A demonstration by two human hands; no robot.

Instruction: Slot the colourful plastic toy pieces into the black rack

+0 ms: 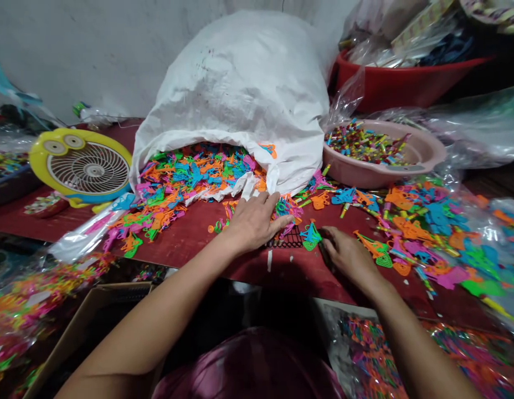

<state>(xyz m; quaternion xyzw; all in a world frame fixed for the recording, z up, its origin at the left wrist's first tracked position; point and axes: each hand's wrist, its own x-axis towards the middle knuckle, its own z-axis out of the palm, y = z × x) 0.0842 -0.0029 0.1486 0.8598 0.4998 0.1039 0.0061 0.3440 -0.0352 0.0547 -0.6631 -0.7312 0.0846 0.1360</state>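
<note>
My left hand (257,220) lies palm down with its fingers stretched out, over small coloured plastic pieces (285,206) at the mouth of a white sack (248,77). Orange, blue, green and pink pieces spill from the sack as a heap (169,188). My right hand (346,254) is curled to the right of it, its fingertips at the edge of blue and green plastic toy pieces (311,236). The far side of those fingers is hidden. Between the hands a dark mesh grid (289,240) lies on the red tabletop (240,263).
A pink basin (423,148) holds small striped tubes. More plastic pieces (415,227) spread across the right side. At the left stands a yellow fan (94,169) beside a clear bag (80,235). Behind the basin is a red tub (390,88). An open cardboard box (74,332) sits below.
</note>
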